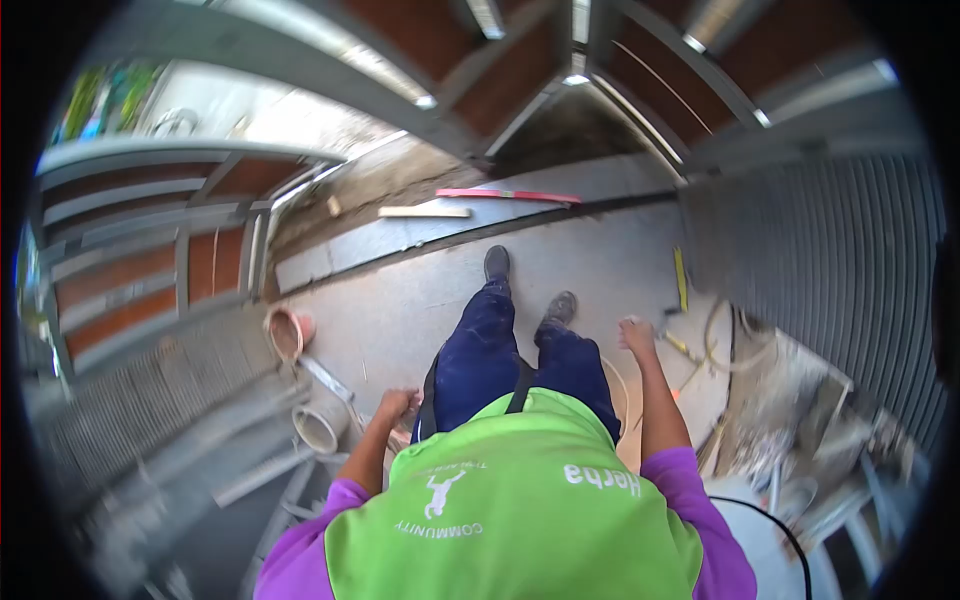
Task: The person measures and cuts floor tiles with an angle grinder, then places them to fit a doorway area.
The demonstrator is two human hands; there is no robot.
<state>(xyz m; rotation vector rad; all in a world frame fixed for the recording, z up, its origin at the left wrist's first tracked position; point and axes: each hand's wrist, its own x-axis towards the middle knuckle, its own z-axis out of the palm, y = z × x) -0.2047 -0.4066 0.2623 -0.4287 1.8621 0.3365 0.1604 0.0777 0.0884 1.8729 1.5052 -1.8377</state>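
Note:
My left hand (pixel 400 403) hangs beside my hip at the left, its fingers curled in; I cannot make out whether anything is in them. My right hand (pixel 636 336) is out to the right of my legs, fingers closed, with what they hold, if anything, too small to name. Below and right of it a tool with a yellow part (pixel 682 347) lies on the floor. My shoes (pixel 497 263) stand on the grey floor (pixel 420 300), one ahead of the other.
Ahead lie a red level (pixel 508 195) and a wooden strip (pixel 424 212). A yellow bar (pixel 681 279) is at the right, near a corrugated panel (pixel 820 260). Two buckets, one reddish (pixel 290 333) and one whitish (pixel 320 425), stand left. A cable (pixel 775 520) curves behind right.

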